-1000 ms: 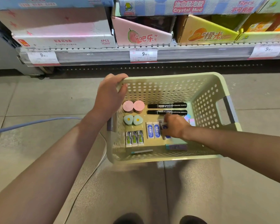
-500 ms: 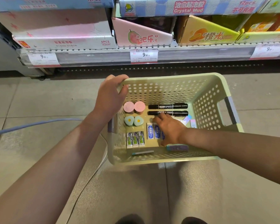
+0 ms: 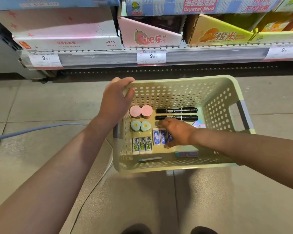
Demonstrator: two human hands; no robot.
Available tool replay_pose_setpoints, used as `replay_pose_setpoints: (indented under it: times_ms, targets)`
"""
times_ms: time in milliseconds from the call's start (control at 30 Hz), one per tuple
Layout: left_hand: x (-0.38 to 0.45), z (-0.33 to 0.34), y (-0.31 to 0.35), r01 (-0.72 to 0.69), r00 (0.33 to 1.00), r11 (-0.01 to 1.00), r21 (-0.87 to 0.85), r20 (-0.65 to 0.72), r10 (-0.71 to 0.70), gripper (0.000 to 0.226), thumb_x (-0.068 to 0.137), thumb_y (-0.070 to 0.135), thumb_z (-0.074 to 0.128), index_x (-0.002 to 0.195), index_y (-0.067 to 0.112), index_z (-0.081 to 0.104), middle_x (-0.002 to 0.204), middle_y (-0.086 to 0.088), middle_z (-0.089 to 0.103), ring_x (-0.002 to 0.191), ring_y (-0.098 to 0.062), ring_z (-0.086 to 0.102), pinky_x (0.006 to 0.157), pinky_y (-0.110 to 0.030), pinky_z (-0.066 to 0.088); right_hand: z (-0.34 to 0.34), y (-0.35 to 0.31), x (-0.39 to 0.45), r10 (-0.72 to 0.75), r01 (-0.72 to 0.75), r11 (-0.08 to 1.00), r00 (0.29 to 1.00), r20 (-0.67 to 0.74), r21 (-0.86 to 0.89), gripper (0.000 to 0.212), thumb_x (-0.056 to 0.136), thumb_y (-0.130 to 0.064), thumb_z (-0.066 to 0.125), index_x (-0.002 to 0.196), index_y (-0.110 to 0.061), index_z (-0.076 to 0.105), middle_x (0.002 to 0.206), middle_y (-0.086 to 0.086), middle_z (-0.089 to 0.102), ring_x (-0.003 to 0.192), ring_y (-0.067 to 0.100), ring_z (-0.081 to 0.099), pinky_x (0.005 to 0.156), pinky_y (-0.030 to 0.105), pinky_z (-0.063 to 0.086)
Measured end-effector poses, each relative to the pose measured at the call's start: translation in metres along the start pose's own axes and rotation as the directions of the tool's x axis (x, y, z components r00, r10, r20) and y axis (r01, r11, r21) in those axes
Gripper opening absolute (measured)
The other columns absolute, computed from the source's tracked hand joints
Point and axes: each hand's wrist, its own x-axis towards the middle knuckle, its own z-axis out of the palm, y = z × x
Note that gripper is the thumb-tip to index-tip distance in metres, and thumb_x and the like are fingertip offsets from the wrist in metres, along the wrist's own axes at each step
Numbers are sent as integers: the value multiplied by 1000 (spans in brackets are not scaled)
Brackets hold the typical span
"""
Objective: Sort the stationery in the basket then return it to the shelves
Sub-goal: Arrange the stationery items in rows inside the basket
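Note:
A pale green perforated basket (image 3: 218,102) stands on the floor. My left hand (image 3: 116,100) grips its far left corner rim. Sorted in rows inside are two pink round pieces (image 3: 140,111), two black markers (image 3: 176,114), two teal egg-shaped erasers (image 3: 140,126), three green-and-white erasers (image 3: 142,145) and blue erasers (image 3: 159,137). My right hand (image 3: 178,133) lies low over the rightmost blue eraser, fingers stretched towards the lower marker, thumb near the erasers' front end. A slim teal bar (image 3: 150,159) and a purple box (image 3: 186,154) lie by the near wall.
Shiny small packets (image 3: 197,123) lie right of my hand. Behind the basket runs a shelf (image 3: 193,54) with price tags and display boxes of slime (image 3: 149,34). A blue-grey cable (image 3: 41,128) crosses the tiled floor at left. My shoes show at the bottom edge.
My right hand went from pinching a blue eraser to lying flatter over it, its fingers reaching left towards the markers. The left hand kept its grip on the rim.

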Motion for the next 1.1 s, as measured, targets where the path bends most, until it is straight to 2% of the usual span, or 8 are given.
replay_pose_setpoints:
  times_ms: [167,333,500,667,800,967,1033,1100]
  targets:
    - [-1,-1,2,1,1000,1000,-3,1,-1,20,90,16,51,105,17,64,89,-4,56,80,-14,49,69,-20,30,-24,14,-19,100,-103,989,994,-36,-110,16,86,-24,57,97,-15,64,101,7,67,93,25,63,77,34,53]
    - [-2,-1,3,0,1000,1000,-9,-4,0,20,89,14,51,104,16,65,90,-8,58,82,-18,51,71,-24,35,-9,17,-36,144,-96,971,967,211,-219,16,79,-22,68,96,-19,68,101,-1,69,94,18,64,75,28,54]
    - [-3,-1,3,-18,1000,1000,14,-9,18,20,90,16,50,105,16,64,89,-6,56,82,-15,48,71,-22,33,7,14,-34,104,-50,968,973,208,-247,17,82,-28,64,99,-22,64,109,0,62,101,19,59,70,25,44]
    - [-3,-1,3,-21,1000,1000,16,-18,21,20,90,15,50,105,16,64,88,-3,53,81,-14,46,71,-22,32,13,13,-31,64,-13,975,973,223,-224,10,86,-21,60,95,-21,66,107,2,60,83,13,49,69,23,42]
    - [-3,-1,4,-24,1000,999,24,-17,24,20,90,15,51,105,16,64,88,-2,52,81,-13,45,70,-21,29,16,13,-29,69,-16,977,967,247,-211,5,88,-20,59,90,-18,62,98,3,55,83,14,52,68,23,41]
    - [-2,-1,3,-31,999,999,16,-26,32,20,89,13,52,105,14,65,87,-3,53,80,-14,45,70,-18,28,17,9,-28,88,-35,982,955,282,-188,35,92,-25,54,61,-21,38,90,2,48,80,17,50,69,24,42]
    - [-2,-1,2,-30,999,999,13,-25,30,21,89,13,52,105,14,65,87,-2,53,80,-14,46,70,-18,28,14,10,-28,101,-53,985,949,298,-164,22,90,-21,56,70,-18,51,94,4,55,84,17,54,72,25,46]
    - [-1,-1,2,-23,999,1000,11,-24,24,21,89,14,51,106,15,65,88,-3,53,81,-14,46,71,-19,29,5,12,-29,104,-80,993,946,308,-91,5,87,-15,61,92,-17,61,98,2,61,87,16,54,74,24,46]
